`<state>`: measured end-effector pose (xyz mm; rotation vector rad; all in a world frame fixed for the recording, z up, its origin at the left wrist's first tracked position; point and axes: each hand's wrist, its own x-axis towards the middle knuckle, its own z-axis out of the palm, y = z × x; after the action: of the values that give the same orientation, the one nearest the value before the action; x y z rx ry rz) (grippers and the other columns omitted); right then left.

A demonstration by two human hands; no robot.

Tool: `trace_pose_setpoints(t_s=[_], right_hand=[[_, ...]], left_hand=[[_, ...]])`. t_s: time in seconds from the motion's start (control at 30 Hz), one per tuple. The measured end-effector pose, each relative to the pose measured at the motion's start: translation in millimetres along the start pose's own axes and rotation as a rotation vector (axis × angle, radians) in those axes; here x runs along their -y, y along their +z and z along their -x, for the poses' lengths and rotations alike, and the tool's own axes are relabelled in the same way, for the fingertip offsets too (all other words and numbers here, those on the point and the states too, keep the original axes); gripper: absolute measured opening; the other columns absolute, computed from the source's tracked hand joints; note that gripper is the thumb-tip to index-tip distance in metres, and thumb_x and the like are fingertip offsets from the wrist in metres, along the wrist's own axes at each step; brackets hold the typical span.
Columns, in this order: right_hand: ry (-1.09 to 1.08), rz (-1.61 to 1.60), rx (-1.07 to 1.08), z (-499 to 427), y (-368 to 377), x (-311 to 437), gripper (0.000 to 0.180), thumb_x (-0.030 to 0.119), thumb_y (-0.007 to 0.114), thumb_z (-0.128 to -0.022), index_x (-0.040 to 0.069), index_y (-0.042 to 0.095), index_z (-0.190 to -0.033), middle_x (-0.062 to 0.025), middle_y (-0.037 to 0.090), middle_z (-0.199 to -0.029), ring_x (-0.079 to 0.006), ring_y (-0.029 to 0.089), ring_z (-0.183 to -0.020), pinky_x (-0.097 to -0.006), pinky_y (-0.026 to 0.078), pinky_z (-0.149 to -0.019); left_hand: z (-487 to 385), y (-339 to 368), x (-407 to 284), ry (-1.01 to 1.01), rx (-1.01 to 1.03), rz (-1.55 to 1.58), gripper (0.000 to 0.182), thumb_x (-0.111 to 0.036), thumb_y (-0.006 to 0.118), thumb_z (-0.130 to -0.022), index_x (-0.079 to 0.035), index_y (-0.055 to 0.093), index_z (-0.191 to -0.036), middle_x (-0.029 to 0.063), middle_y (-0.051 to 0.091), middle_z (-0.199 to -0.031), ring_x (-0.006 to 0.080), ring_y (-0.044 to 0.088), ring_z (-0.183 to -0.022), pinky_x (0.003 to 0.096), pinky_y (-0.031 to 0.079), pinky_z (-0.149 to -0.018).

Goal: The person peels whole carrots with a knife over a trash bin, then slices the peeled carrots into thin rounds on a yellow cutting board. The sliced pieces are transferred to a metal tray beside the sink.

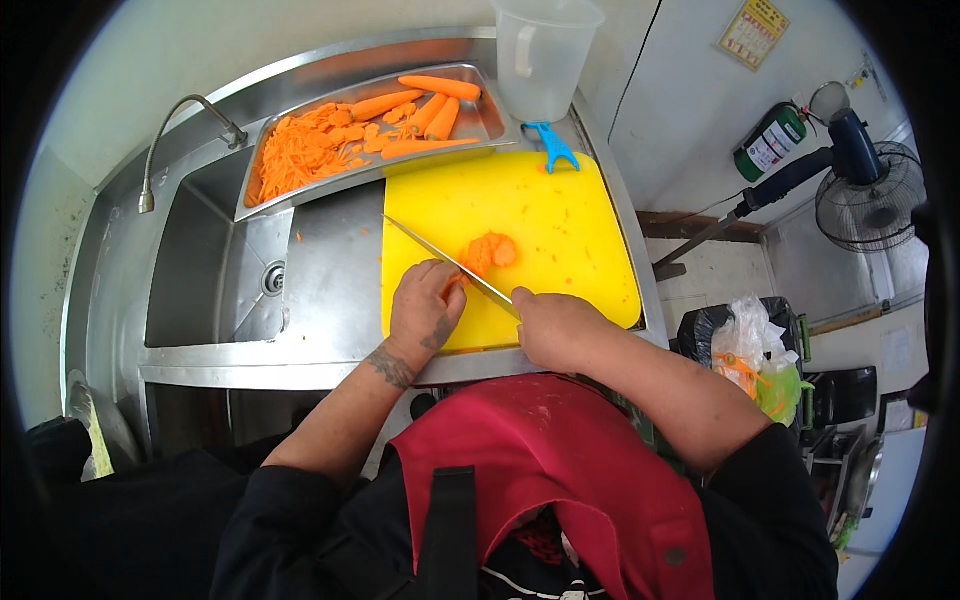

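Note:
My right hand [559,330] grips the handle of a kitchen knife [435,250], whose long blade slants up to the left across a yellow cutting board [510,187]. Close against the near side of the blade, my left hand [429,301] holds a piece of carrot [455,281], mostly covered by the fingers. Overlapping round carrot slices [489,253] lie just beyond the blade. Behind the board, a steel tray [337,178] contains shredded carrot [289,157], some slices and several whole peeled carrots [442,118]. At the board's far right edge rests a blue peeler [556,147].
To the left is a steel sink [217,262] with a flexible faucet [169,135]. A translucent plastic container [546,60] stands at the back right corner. Right of the counter are a lined bin [705,330], a fan [870,199] and a wall-hung fire extinguisher [770,142].

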<state>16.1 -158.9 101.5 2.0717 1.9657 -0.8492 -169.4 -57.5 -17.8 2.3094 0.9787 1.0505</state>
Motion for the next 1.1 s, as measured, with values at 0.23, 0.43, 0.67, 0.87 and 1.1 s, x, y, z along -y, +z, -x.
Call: trace_pose_setpoints(t_s=[0.23, 0.43, 0.67, 0.87, 1.1], right_hand=[[0.026, 0.0, 0.049, 39.5, -23.3, -5.9, 0.028, 0.012, 0.055, -0.097, -0.003, 0.057, -0.121, -0.0289, 0.073, -0.102, -0.0451, 0.072, -0.099, -0.054, 0.055, -0.088], [-0.006, 0.0, 0.062, 21.7, -7.6, -4.2, 0.029, 0.008, 0.052, -0.096, -0.003, 0.056, -0.122, -0.0288, 0.073, -0.104, -0.0452, 0.072, -0.099, -0.0545, 0.056, -0.087], [-0.006, -0.005, 0.014, 20.6, -10.0, 0.1, 0.024, 0.01, 0.053, -0.097, -0.003, 0.056, -0.118, -0.0277, 0.073, -0.101, -0.0453, 0.072, -0.097, -0.0556, 0.055, -0.086], [-0.03, 0.01, 0.033, 42.3, -13.5, -8.6, 0.024, 0.011, 0.055, -0.098, -0.003, 0.057, -0.117, -0.0269, 0.074, -0.1, -0.0455, 0.072, -0.095, -0.0559, 0.055, -0.086], [-0.008, 0.004, 0.002, 5.8, 1.8, 1.6, 0.026, 0.01, 0.055, -0.098, -0.004, 0.057, -0.119, -0.0275, 0.074, -0.1, -0.0462, 0.073, -0.096, -0.0563, 0.055, -0.085]], left_hand=[[5.8, -5.0, -1.5, -0.043, -0.021, -0.002, 0.019, -0.005, 0.07, -0.086, -0.002, 0.073, -0.104, 0.018, 0.071, -0.101, 0.0395, 0.067, -0.097, 0.0458, 0.055, -0.089], [4.0, -4.3, 1.2, -0.041, 0.018, 0.023, 0.019, -0.006, 0.07, -0.086, -0.002, 0.073, -0.105, 0.0176, 0.072, -0.102, 0.0386, 0.067, -0.097, 0.0458, 0.055, -0.089], [6.0, -4.9, 0.4, -0.065, -0.008, 0.036, 0.016, -0.007, 0.071, -0.086, -0.002, 0.073, -0.101, 0.0174, 0.072, -0.099, 0.0386, 0.068, -0.094, 0.0459, 0.056, -0.087], [6.6, -4.0, 1.2, -0.059, -0.021, 0.021, 0.014, -0.007, 0.072, -0.086, -0.002, 0.073, -0.098, 0.0169, 0.072, -0.099, 0.0381, 0.068, -0.094, 0.0453, 0.056, -0.087], [8.8, -7.1, -0.8, -0.052, 0.0, 0.02, 0.015, -0.006, 0.071, -0.085, -0.002, 0.073, -0.099, 0.0167, 0.073, -0.099, 0.0376, 0.069, -0.094, 0.0448, 0.056, -0.086]])
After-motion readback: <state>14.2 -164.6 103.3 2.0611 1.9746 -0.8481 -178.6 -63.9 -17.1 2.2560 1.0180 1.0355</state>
